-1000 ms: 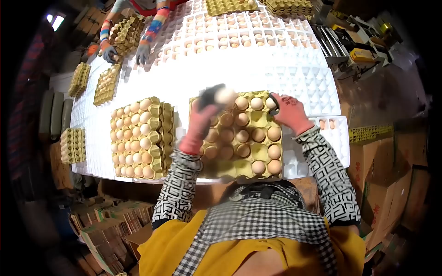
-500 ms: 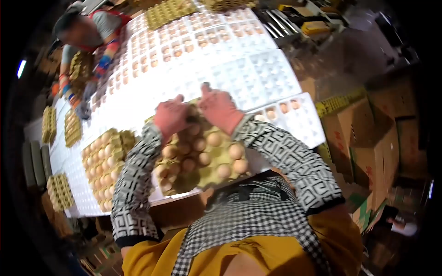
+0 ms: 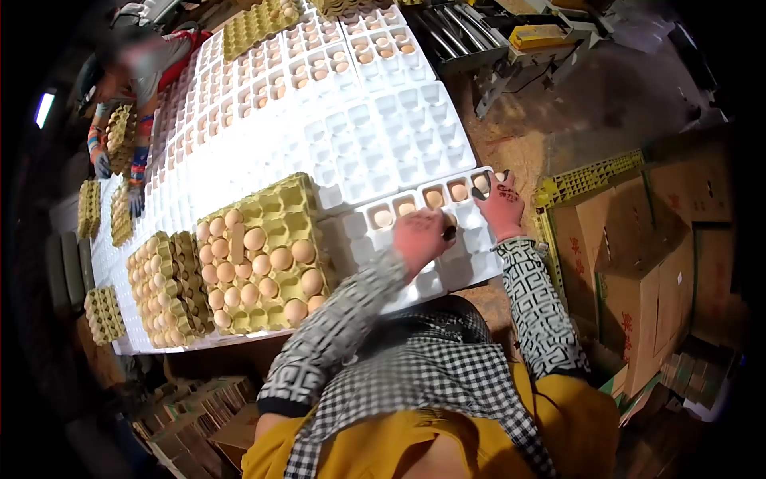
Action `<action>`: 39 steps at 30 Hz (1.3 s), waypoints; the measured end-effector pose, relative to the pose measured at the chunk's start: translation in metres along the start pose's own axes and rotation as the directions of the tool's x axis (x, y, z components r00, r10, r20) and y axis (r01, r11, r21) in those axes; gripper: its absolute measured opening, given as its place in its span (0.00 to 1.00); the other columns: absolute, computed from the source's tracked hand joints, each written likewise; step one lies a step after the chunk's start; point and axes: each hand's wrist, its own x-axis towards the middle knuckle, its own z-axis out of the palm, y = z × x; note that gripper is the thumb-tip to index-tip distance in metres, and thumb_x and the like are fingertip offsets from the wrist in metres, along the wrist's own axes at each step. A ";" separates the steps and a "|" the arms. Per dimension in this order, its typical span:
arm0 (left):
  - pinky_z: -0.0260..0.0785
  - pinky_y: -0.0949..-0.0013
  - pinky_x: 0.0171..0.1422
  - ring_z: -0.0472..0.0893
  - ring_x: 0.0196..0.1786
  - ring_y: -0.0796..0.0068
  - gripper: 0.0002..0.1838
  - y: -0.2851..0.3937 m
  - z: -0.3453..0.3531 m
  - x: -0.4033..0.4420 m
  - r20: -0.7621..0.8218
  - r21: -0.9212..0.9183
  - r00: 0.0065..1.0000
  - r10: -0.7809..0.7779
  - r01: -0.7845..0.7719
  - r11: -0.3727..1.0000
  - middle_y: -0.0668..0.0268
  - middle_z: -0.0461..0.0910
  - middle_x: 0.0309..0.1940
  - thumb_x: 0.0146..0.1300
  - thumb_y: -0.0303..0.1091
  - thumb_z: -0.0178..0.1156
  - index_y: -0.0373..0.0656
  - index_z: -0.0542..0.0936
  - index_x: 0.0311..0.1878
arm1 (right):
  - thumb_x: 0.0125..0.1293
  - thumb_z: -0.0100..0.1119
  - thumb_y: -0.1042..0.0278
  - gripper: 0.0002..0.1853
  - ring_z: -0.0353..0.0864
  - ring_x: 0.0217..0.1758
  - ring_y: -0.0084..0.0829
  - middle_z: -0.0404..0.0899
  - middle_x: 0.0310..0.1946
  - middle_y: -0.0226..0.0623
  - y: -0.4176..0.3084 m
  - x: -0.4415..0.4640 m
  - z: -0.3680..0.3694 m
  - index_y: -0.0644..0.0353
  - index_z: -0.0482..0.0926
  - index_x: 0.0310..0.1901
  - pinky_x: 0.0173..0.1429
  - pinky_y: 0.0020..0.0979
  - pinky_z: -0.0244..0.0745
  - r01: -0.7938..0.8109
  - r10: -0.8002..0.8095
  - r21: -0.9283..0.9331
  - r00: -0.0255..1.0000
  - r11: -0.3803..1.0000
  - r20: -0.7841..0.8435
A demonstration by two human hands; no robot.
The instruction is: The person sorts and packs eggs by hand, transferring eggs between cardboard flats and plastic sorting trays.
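Observation:
My left hand (image 3: 423, 241), in a pink glove with dark fingertips, is curled over the white moulded tray (image 3: 472, 270) in front of me. An egg (image 3: 450, 219) shows at its fingertips. Further right, my right hand (image 3: 502, 209), gloved alike, has thumb and fingers closed about an egg (image 3: 481, 183) at the end of the tray's back row. More eggs (image 3: 433, 197) sit in that row. Left of my hands lies a yellowish pulp tray (image 3: 295, 195), partly filled with brown eggs, some cups bare.
Joined white trays (image 3: 415, 120) cover the table, many holding eggs. Stacked pulp trays (image 3: 187, 271) stand at the left. A co-worker's gloved hand (image 3: 136, 201) is at the far left. Cardboard boxes (image 3: 638, 263) and a yellow plastic rack (image 3: 590, 177) flank the right edge; a roller conveyor (image 3: 455, 32) stands behind.
Both hands have left the pulp tray and moved right to the white tray. The pulp tray now sits further left, beside the other egg stacks. The view has turned rightward.

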 end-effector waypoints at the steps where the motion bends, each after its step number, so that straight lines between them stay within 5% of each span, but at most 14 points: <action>1: 0.75 0.57 0.45 0.84 0.43 0.59 0.21 0.001 0.021 0.017 0.017 0.090 1.000 -0.013 0.011 0.996 0.59 0.84 0.38 0.58 0.49 0.67 0.43 0.78 0.46 | 0.58 0.68 0.49 0.33 0.78 0.59 0.47 0.68 0.64 0.50 0.009 -0.001 0.010 0.44 0.72 0.65 0.53 0.46 0.77 0.057 -0.056 0.039 0.998 0.998 -0.042; 5: 0.74 0.56 0.48 0.82 0.44 0.58 0.20 0.002 0.022 0.031 0.066 0.012 0.961 -0.269 0.268 0.963 0.58 0.82 0.40 0.58 0.44 0.66 0.42 0.77 0.49 | 0.60 0.64 0.58 0.30 0.80 0.56 0.47 0.66 0.67 0.54 0.018 -0.034 -0.001 0.42 0.72 0.66 0.53 0.43 0.79 0.366 -0.368 0.110 0.930 0.924 -0.003; 7: 0.73 0.56 0.48 0.80 0.47 0.55 0.20 -0.002 0.027 0.005 -0.442 -0.135 0.878 -0.181 0.134 0.982 0.57 0.81 0.43 0.57 0.39 0.66 0.42 0.77 0.52 | 0.61 0.63 0.58 0.30 0.82 0.53 0.47 0.66 0.66 0.53 0.010 -0.046 -0.015 0.41 0.71 0.67 0.53 0.42 0.79 0.404 -0.442 0.202 0.874 0.892 0.201; 13: 0.53 0.40 0.73 0.66 0.66 0.42 0.29 -0.058 0.102 -0.026 -0.423 0.129 0.899 0.114 -0.065 0.990 0.51 0.68 0.62 0.52 0.29 0.62 0.45 0.75 0.62 | 0.56 0.67 0.67 0.28 0.65 0.67 0.53 0.71 0.61 0.49 0.036 -0.041 0.005 0.58 0.74 0.61 0.72 0.51 0.60 0.485 -0.388 0.307 0.862 0.819 -0.326; 20: 0.66 0.53 0.63 0.77 0.55 0.55 0.23 0.002 -0.036 -0.122 -0.547 -0.007 0.818 0.176 -0.214 0.977 0.55 0.77 0.53 0.52 0.33 0.66 0.43 0.78 0.54 | 0.62 0.61 0.77 0.19 0.75 0.61 0.45 0.79 0.54 0.48 0.003 -0.069 0.004 0.67 0.77 0.56 0.67 0.43 0.69 0.524 -0.326 0.502 0.841 0.688 -0.431; 23: 0.72 0.59 0.44 0.80 0.42 0.60 0.15 -0.060 -0.087 -0.189 -0.587 0.022 0.803 -0.109 0.151 0.988 0.58 0.81 0.44 0.50 0.28 0.65 0.44 0.81 0.44 | 0.58 0.63 0.84 0.27 0.82 0.46 0.26 0.84 0.44 0.39 -0.078 -0.103 -0.033 0.66 0.75 0.62 0.56 0.28 0.76 0.321 -0.454 0.904 0.875 0.283 -0.169; 27: 0.74 0.57 0.52 0.81 0.48 0.55 0.28 -0.139 -0.123 -0.228 -0.438 0.242 0.816 -0.376 0.510 0.825 0.54 0.79 0.49 0.51 0.41 0.71 0.44 0.79 0.56 | 0.51 0.71 0.46 0.42 0.83 0.41 0.35 0.82 0.36 0.37 -0.210 -0.133 -0.060 0.53 0.70 0.68 0.47 0.36 0.74 0.683 -0.767 0.491 0.641 0.541 -0.045; 29: 0.73 0.56 0.54 0.80 0.50 0.54 0.31 -0.151 -0.124 -0.222 -0.346 0.172 0.812 -0.469 0.547 0.819 0.53 0.78 0.51 0.53 0.48 0.69 0.44 0.77 0.59 | 0.50 0.71 0.46 0.39 0.82 0.44 0.37 0.81 0.37 0.37 -0.255 -0.123 -0.014 0.54 0.73 0.64 0.49 0.38 0.73 0.857 -0.863 0.106 0.504 0.505 0.038; 31: 0.73 0.57 0.48 0.81 0.47 0.58 0.29 -0.158 -0.120 -0.219 -0.344 0.267 0.846 -0.408 0.505 0.821 0.57 0.79 0.45 0.54 0.48 0.69 0.44 0.77 0.56 | 0.52 0.71 0.48 0.35 0.83 0.47 0.37 0.82 0.40 0.41 -0.271 -0.117 -0.040 0.54 0.75 0.61 0.51 0.38 0.74 0.809 -0.823 0.163 0.539 0.565 0.179; 32: 0.74 0.57 0.46 0.82 0.45 0.59 0.28 -0.162 -0.117 -0.222 -0.362 0.217 0.853 -0.376 0.470 0.856 0.58 0.79 0.43 0.54 0.47 0.69 0.44 0.76 0.55 | 0.53 0.71 0.53 0.34 0.83 0.50 0.39 0.83 0.46 0.44 -0.257 -0.114 -0.037 0.55 0.75 0.61 0.56 0.36 0.75 0.753 -0.815 0.390 0.579 0.530 -0.010; 33: 0.74 0.58 0.45 0.82 0.44 0.59 0.26 -0.165 -0.117 -0.225 -0.384 0.168 0.858 -0.342 0.429 0.887 0.59 0.80 0.41 0.54 0.47 0.69 0.44 0.75 0.53 | 0.53 0.70 0.63 0.32 0.81 0.55 0.37 0.81 0.52 0.45 -0.256 -0.116 -0.074 0.57 0.75 0.61 0.61 0.33 0.74 0.494 -0.733 0.632 0.657 0.597 0.178; 35: 0.74 0.59 0.44 0.81 0.40 0.56 0.22 -0.174 -0.113 -0.235 -0.502 0.052 0.822 -0.268 0.338 0.940 0.59 0.80 0.40 0.54 0.40 0.69 0.44 0.74 0.50 | 0.52 0.70 0.69 0.33 0.78 0.59 0.34 0.79 0.55 0.42 -0.246 -0.116 -0.090 0.61 0.74 0.62 0.63 0.30 0.72 -0.097 -0.659 0.970 0.718 0.222 0.223; 37: 0.74 0.61 0.46 0.81 0.41 0.62 0.21 -0.184 -0.125 -0.248 -0.412 -0.290 0.823 -0.391 0.289 0.912 0.61 0.79 0.40 0.56 0.36 0.68 0.42 0.73 0.50 | 0.53 0.68 0.71 0.32 0.75 0.62 0.31 0.77 0.56 0.40 -0.257 -0.124 -0.097 0.61 0.74 0.62 0.63 0.30 0.71 0.026 -0.680 0.975 0.721 0.220 0.134; 39: 0.75 0.67 0.52 0.77 0.53 0.74 0.22 -0.224 -0.111 -0.258 -0.491 -0.773 0.764 -0.419 -0.160 0.614 0.65 0.77 0.47 0.61 0.32 0.65 0.41 0.71 0.57 | 0.53 0.71 0.57 0.34 0.77 0.55 0.42 0.77 0.53 0.40 -0.284 -0.145 -0.086 0.57 0.73 0.62 0.58 0.41 0.71 0.697 -0.771 0.444 0.636 0.563 -0.022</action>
